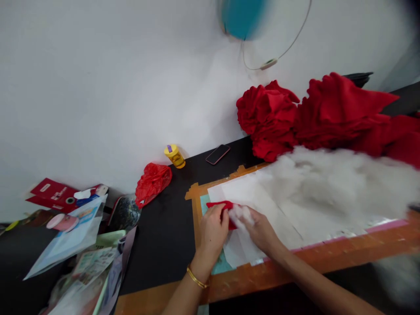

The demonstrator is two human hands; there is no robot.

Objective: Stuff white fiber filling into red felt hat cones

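Note:
My left hand point(215, 225) is closed on a small piece of red fabric point(232, 225) over the left end of a white sheet point(244, 249). A gold bangle point(197, 278) circles that wrist. Close beside it, my right hand point(262, 229) grips a tuft of white stuffing point(242, 215) against the red fabric. The fingertips of both hands are partly hidden by the fabric and the tuft. A large heap of white fluffy stuffing point(334, 183) lies to the right on the sheet.
Piles of red fabric point(324, 113) stand behind the stuffing. A phone point(218, 154), a yellow container point(175, 156) and a red plastic bag point(153, 183) lie along the wall. Brown tape point(328, 256) borders the work surface. Bags and a pink-lidded jar point(64, 222) clutter the left.

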